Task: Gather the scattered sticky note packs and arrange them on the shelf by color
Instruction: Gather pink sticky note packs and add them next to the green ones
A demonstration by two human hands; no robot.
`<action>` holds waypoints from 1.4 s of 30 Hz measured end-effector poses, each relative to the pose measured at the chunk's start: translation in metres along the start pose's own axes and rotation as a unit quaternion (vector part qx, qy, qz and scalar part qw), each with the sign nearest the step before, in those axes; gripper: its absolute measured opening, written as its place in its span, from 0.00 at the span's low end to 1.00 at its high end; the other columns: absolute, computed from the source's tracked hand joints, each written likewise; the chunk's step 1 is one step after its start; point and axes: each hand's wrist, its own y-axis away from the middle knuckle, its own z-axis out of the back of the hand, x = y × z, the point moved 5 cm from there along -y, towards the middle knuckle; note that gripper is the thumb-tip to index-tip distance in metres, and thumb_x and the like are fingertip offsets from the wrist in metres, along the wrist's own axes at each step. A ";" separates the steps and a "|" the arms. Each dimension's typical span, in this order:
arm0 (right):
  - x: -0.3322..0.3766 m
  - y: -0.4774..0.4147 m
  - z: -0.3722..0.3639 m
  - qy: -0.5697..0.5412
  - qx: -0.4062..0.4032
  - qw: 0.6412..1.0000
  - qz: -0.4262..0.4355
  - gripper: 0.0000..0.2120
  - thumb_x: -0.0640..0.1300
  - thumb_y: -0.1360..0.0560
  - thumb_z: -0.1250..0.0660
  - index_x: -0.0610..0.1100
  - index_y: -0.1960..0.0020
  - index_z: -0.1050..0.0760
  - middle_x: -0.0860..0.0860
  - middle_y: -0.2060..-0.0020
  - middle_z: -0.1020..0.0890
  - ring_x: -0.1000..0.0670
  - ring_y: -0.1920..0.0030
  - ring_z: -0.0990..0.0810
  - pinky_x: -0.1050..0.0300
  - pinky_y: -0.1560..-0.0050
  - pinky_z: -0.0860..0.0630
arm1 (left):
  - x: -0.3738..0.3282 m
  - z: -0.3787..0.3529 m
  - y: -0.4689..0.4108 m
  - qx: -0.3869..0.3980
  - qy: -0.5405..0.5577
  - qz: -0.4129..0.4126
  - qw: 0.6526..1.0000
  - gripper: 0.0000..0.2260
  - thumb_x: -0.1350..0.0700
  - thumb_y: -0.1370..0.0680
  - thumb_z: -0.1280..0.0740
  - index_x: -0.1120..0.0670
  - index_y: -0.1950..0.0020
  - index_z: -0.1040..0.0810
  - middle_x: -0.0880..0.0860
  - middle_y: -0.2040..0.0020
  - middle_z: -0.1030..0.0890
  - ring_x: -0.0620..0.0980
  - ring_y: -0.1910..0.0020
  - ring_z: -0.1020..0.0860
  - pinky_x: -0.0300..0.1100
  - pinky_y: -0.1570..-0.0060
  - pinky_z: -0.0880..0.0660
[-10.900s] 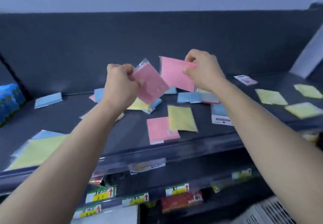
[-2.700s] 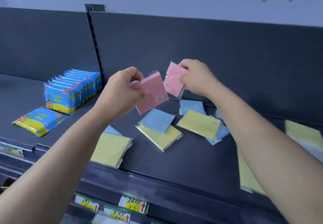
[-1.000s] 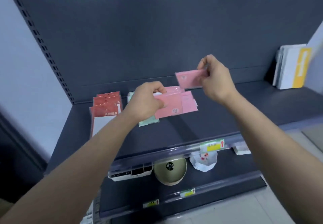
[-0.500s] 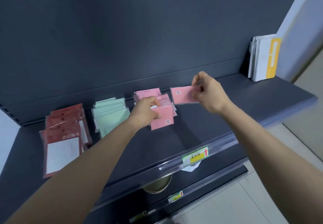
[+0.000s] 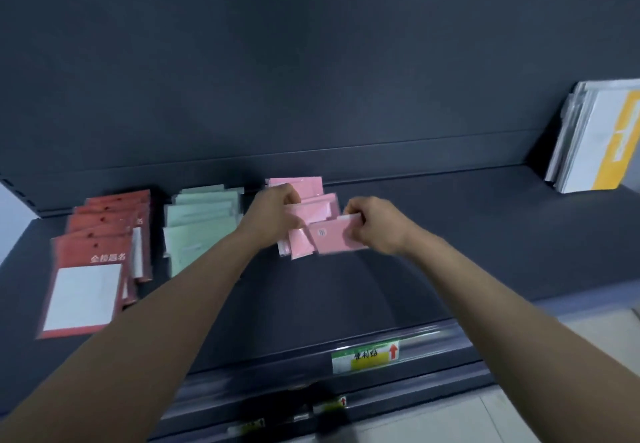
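"金榜题名" on the front red pack [image 5: 83, 287]; "便利贴" beside a red arrow on the shelf-edge label [image 5: 365, 356]

Glossy plastic-wrapped pink packs [image 5: 334, 240], matt shelf [image 5: 450, 235]

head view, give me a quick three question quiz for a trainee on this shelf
1. True or false: the right hand pinches a pink pack.
2. Where are the green packs? A between the red packs and the pink row; B right of the pink row; C on the floor.
3. Fill in: the left hand grips packs coloured ___.
Key: 1 true; 2 A; 3 pink.
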 end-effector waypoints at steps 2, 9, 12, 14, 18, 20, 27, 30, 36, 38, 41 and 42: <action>0.001 -0.008 -0.014 0.000 0.033 0.999 0.008 0.12 0.35 0.28 0.36 0.51 0.62 0.30 0.51 0.58 0.24 0.50 0.58 0.26 0.66 0.66 0.33 | 0.003 0.002 -0.001 -0.006 0.001 0.009 1.000 0.12 0.65 0.31 0.27 0.58 0.49 0.21 0.52 0.55 0.22 0.49 0.56 0.25 0.37 0.61 0.30; 0.002 -0.033 -0.032 0.062 0.008 0.998 -0.016 0.11 0.40 0.28 0.33 0.42 0.46 0.29 0.43 0.49 0.22 0.41 0.51 0.23 0.50 0.53 0.23 | 0.005 0.018 0.008 -0.063 -0.008 0.015 0.998 0.14 0.69 0.26 0.38 0.59 0.43 0.22 0.54 0.46 0.21 0.47 0.53 0.26 0.35 0.54 0.31; 0.008 -0.037 -0.027 0.114 0.002 0.993 -0.018 0.18 0.43 0.27 0.31 0.41 0.41 0.32 0.43 0.42 0.27 0.39 0.45 0.24 0.52 0.51 0.27 | -0.003 0.027 0.016 -0.102 -0.022 -0.002 0.995 0.13 0.67 0.25 0.37 0.60 0.43 0.23 0.55 0.46 0.22 0.48 0.52 0.26 0.38 0.49 0.29; 0.015 -0.038 -0.020 0.169 -0.004 0.986 -0.003 0.22 0.46 0.26 0.31 0.39 0.38 0.33 0.42 0.39 0.29 0.39 0.42 0.26 0.52 0.50 0.29 | -0.008 0.032 0.022 -0.117 -0.044 -0.025 0.992 0.11 0.66 0.25 0.36 0.59 0.44 0.22 0.56 0.47 0.22 0.51 0.52 0.25 0.41 0.47 0.28; 0.054 -0.037 0.000 0.237 -0.055 0.966 0.083 0.21 0.48 0.24 0.34 0.40 0.35 0.30 0.41 0.39 0.25 0.40 0.39 0.28 0.51 0.43 0.31 | -0.019 0.055 0.041 -0.158 -0.086 -0.056 0.982 0.10 0.66 0.26 0.35 0.59 0.46 0.22 0.56 0.50 0.22 0.54 0.51 0.24 0.46 0.49 0.28; 0.084 -0.033 0.006 0.251 -0.070 0.957 0.131 0.19 0.49 0.23 0.35 0.41 0.36 0.29 0.43 0.40 0.25 0.40 0.39 0.28 0.51 0.43 0.32 | -0.025 0.074 0.057 -0.175 -0.118 -0.069 0.975 0.10 0.65 0.25 0.36 0.59 0.45 0.23 0.56 0.48 0.22 0.54 0.49 0.24 0.45 0.48 0.29; 0.230 0.008 -0.001 0.256 -0.112 0.904 0.323 0.19 0.51 0.23 0.36 0.44 0.35 0.29 0.46 0.39 0.25 0.43 0.37 0.29 0.49 0.37 0.36 | -0.012 0.182 0.157 -0.282 -0.278 -0.061 0.916 0.13 0.65 0.25 0.36 0.58 0.41 0.25 0.57 0.47 0.22 0.58 0.46 0.25 0.50 0.48 0.28; 0.301 0.037 -0.028 0.234 -0.115 0.881 0.395 0.18 0.50 0.22 0.37 0.44 0.35 0.30 0.47 0.39 0.25 0.44 0.37 0.30 0.49 0.35 0.37 | 0.005 0.231 0.218 -0.323 -0.345 -0.024 0.881 0.14 0.64 0.25 0.35 0.58 0.40 0.25 0.58 0.48 0.22 0.60 0.47 0.25 0.55 0.50 0.26; 0.436 0.104 -0.104 0.196 -0.097 0.826 0.520 0.16 0.49 0.21 0.39 0.44 0.36 0.29 0.48 0.40 0.25 0.46 0.38 0.30 0.51 0.36 0.38 | 0.042 0.311 0.354 -0.373 -0.429 0.076 0.819 0.14 0.66 0.30 0.30 0.60 0.45 0.23 0.59 0.54 0.21 0.62 0.55 0.23 0.53 0.58 0.25; 0.474 0.127 -0.128 0.187 -0.088 0.807 0.553 0.15 0.49 0.21 0.40 0.44 0.36 0.30 0.48 0.40 0.25 0.46 0.38 0.30 0.51 0.36 0.37 | 0.055 0.333 0.397 -0.389 -0.440 0.108 0.802 0.13 0.65 0.30 0.30 0.60 0.46 0.22 0.59 0.55 0.21 0.62 0.56 0.22 0.52 0.59 0.25; 0.522 0.155 -0.161 0.170 -0.087 0.786 0.588 0.15 0.49 0.21 0.39 0.45 0.37 0.29 0.48 0.42 0.24 0.45 0.39 0.29 0.51 0.39 0.36 | 0.077 0.356 0.451 -0.413 -0.443 0.144 0.783 0.13 0.65 0.29 0.31 0.59 0.45 0.22 0.58 0.52 0.21 0.61 0.53 0.22 0.51 0.58 0.26; 0.536 0.164 -0.172 0.163 -0.087 0.781 0.597 0.15 0.48 0.21 0.39 0.45 0.37 0.29 0.48 0.42 0.23 0.45 0.40 0.28 0.50 0.39 0.35 | 0.085 0.362 0.468 -0.419 -0.442 0.158 0.777 0.13 0.65 0.29 0.31 0.58 0.45 0.22 0.58 0.51 0.21 0.61 0.53 0.22 0.50 0.58 0.27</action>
